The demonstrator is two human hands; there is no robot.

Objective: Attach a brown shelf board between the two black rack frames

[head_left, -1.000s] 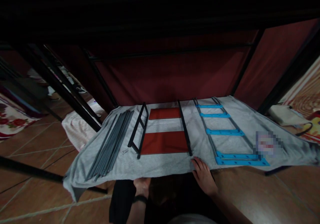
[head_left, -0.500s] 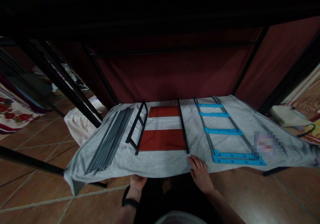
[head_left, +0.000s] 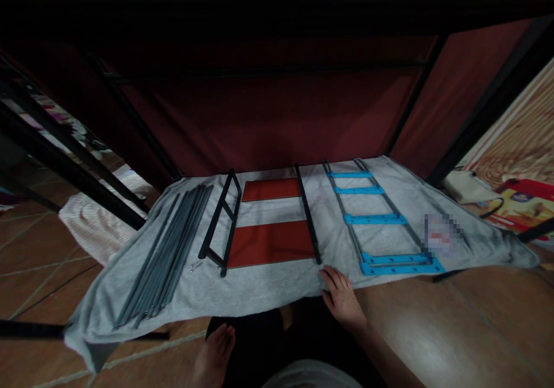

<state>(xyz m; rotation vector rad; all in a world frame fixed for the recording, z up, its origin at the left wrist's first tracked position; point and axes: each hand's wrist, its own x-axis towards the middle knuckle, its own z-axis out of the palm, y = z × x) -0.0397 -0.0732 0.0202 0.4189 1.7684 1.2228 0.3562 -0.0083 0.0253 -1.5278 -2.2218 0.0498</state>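
Rods, grey and bundled side by side, lie at the left of the cloth-covered tabletop. Right of them sits a black frame, with small metal pieces near its close end; then a near red panel and a far red panel, between that frame and a black bar. A blue-runged rack lies farther right. The right hand rests at the tabletop's near edge, fingers extended and holding nothing, just beside the bar's near end. The left hand is low by the left knee, apart from the parts; whether its fingers are closed I cannot tell. The step in hand seems a pause over laid-out parts; lifting one would call for the right fingers to reach forward and close
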